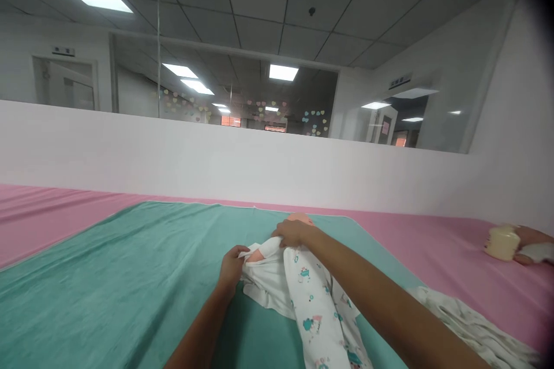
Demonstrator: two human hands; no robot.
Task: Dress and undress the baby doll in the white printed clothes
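Note:
A baby doll (300, 218) lies on the teal sheet (151, 277), its head partly hidden behind my right hand. It is in a white baby garment (315, 311) printed with small teal and pink figures. One side of the garment is spread open, showing its plain white inside, and a bit of the doll's arm (255, 256) shows there. My left hand (232, 265) pinches the garment's edge at the left. Near the doll's shoulder, my right hand (292, 232) is closed on the white cloth; its fingertips are partly hidden.
Pink covering (437, 242) surrounds the teal sheet. A crumpled white cloth (467, 323) lies at the lower right. Farther right are a pale yellow object (502, 242) and what looks like part of another doll (534, 236). A white wall (216, 161) with windows stands behind.

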